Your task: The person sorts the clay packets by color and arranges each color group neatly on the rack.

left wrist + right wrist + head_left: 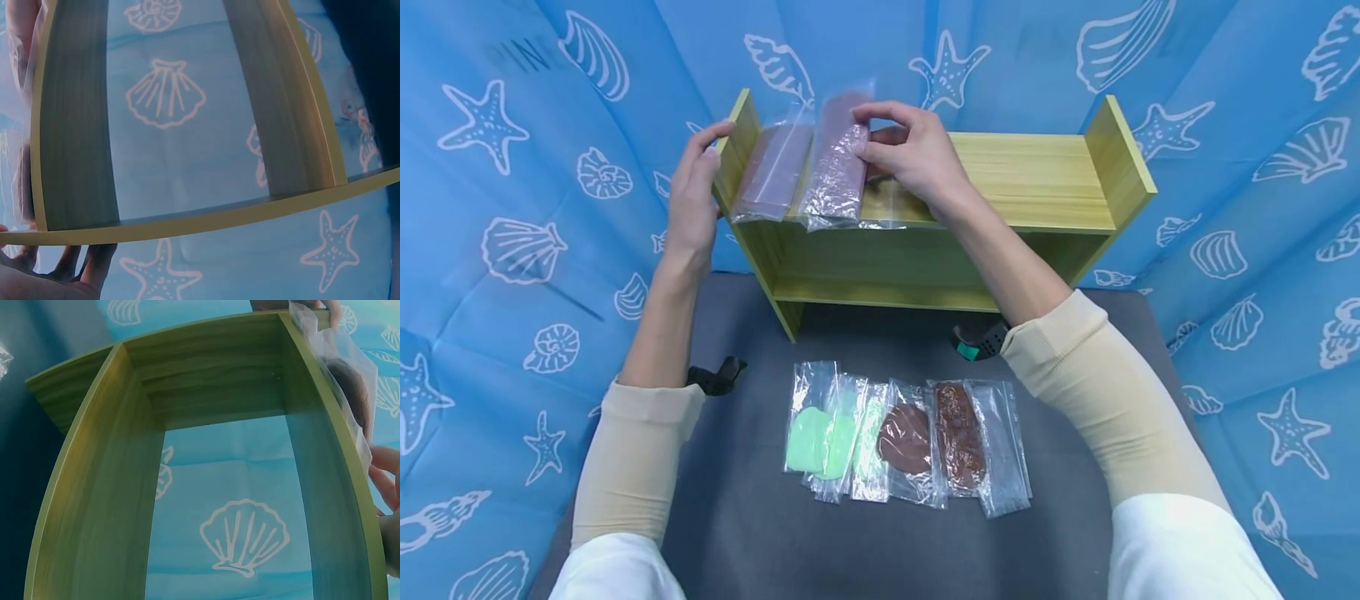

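Your right hand (910, 150) pinches the mauve packet (837, 162) by its right side, the thumb and index finger near its upper part. That leaves most of the packet in sight and clear of your fingers, probably to let you line it up without crumpling the plastic. It is on the top board of the shelf (1030, 179), toward the left end, with its lower edge at the board's front edge; how far it tilts, I can't tell.

The second packet (777, 171) lies just to its left, close against the left end panel (745, 150), which likely serves as a stop. Both slant alike, so the pair reads as a neat row.

Your left hand (692, 200) is outside that panel, fingers extended and touching it near its top edge, probably to steady the shelf. Clear plastic shows under your right hand, but I can't tell whether it is a separate bag.

The shelf stands along the far edge of the counter (887, 558). In front of it, well in from the left and right edges, green packets (807, 437), brown packets (906, 437) and a clear bag (1003, 450) overlap in a row, seemingly grouped by colour.
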`<state>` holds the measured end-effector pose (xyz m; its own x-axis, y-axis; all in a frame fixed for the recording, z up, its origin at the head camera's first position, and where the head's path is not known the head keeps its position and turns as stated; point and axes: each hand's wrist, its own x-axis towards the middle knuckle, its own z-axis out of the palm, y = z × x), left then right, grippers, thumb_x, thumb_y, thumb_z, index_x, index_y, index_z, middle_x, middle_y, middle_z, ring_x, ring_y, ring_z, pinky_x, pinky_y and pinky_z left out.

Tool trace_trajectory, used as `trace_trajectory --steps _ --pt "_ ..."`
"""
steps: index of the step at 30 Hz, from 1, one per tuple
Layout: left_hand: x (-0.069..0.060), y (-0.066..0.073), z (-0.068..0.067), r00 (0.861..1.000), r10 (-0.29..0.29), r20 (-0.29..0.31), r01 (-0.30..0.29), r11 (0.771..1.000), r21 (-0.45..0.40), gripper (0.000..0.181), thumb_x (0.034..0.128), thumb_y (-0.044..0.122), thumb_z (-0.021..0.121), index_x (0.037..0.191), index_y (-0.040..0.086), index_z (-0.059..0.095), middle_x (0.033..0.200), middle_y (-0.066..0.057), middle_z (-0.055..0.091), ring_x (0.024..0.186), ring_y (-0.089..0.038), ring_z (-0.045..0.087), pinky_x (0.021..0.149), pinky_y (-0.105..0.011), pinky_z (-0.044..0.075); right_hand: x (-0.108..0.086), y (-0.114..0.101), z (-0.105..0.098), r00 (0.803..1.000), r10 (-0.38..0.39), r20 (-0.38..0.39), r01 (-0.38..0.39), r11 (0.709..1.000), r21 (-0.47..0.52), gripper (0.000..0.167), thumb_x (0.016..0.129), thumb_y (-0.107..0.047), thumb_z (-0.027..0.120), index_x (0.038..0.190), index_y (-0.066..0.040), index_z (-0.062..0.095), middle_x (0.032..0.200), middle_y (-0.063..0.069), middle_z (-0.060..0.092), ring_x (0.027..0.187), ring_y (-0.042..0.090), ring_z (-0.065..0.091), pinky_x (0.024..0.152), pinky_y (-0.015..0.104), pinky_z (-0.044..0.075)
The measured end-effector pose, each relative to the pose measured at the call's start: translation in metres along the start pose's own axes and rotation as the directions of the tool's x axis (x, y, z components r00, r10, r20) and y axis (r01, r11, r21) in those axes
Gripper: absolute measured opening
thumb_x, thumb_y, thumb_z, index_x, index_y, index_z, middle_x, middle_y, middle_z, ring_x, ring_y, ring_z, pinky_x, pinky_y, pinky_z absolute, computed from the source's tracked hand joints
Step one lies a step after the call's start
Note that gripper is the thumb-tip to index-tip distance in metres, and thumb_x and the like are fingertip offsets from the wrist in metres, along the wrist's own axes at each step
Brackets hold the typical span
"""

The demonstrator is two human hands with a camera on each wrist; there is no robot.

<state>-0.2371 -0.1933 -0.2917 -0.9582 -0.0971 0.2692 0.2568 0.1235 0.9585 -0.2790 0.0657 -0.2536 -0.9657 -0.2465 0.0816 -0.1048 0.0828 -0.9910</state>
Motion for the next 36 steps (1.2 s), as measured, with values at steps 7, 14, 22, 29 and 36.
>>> trace_trajectory --steps 7,14,22,29,36 --pt "0.0006 0.0003 0.0010 1.000 0.007 0.000 -0.007 1.000 0.001 0.041 0.1050 0.032 0.035 0.141 0.024 0.053 0.138 -0.002 0.045 0.114 -0.020 0.046 0.093 -0.054 0.035 0.0043 -0.0016 -0.0003 1.000 0.028 -0.011 -0.029 0.990 -0.136 0.052 0.088 -0.005 0.075 0.136 -0.015 0.060 0.116 0.012 0.069 0.099 0.020 0.067 0.085 0.029 0.054" --pt "0.0006 0.0008 0.0014 1.000 0.008 0.004 -0.008 1.000 0.011 0.041 0.1052 0.033 0.035 0.142 0.025 0.052 0.140 -0.002 0.045 0.116 -0.020 0.046 0.094 -0.055 0.034 0.0067 -0.0035 0.0000 0.999 0.010 -0.032 -0.022 0.917 -0.398 0.050 0.088 -0.017 0.077 0.136 -0.019 0.062 0.122 0.004 0.069 0.107 0.012 0.066 0.090 0.023 0.050" --pt "0.0001 0.0015 0.0019 1.000 0.016 0.006 -0.016 1.000 0.005 0.042 0.1050 0.033 0.035 0.142 0.024 0.052 0.139 -0.003 0.045 0.116 -0.020 0.046 0.094 -0.056 0.034 0.0061 -0.0031 0.0004 0.999 -0.009 -0.044 -0.015 0.859 -0.512 0.044 0.089 -0.025 0.077 0.130 -0.018 0.066 0.124 0.000 0.068 0.111 0.011 0.065 0.094 0.022 0.046" --pt "-0.0010 0.0011 0.0019 1.000 0.008 0.008 -0.008 1.000 -0.006 0.041 0.1052 0.033 0.035 0.142 0.024 0.052 0.139 -0.003 0.044 0.115 -0.020 0.046 0.094 -0.055 0.034 0.0057 -0.0023 0.0005 0.998 -0.006 -0.062 -0.029 0.845 -0.533 0.043 0.088 -0.028 0.077 0.129 -0.019 0.067 0.127 0.000 0.067 0.110 0.012 0.066 0.093 0.024 0.046" --pt "-0.0004 -0.0004 0.0006 1.000 -0.003 -0.003 0.003 1.000 -0.004 0.041 0.1050 0.032 0.034 0.141 0.025 0.053 0.142 -0.002 0.043 0.117 -0.020 0.044 0.096 -0.055 0.033 0.0050 0.0000 -0.0015 0.998 -0.004 -0.059 -0.019 0.921 -0.388 0.043 0.086 -0.019 0.079 0.127 -0.015 0.067 0.127 0.003 0.065 0.105 0.016 0.066 0.087 0.026 0.052"
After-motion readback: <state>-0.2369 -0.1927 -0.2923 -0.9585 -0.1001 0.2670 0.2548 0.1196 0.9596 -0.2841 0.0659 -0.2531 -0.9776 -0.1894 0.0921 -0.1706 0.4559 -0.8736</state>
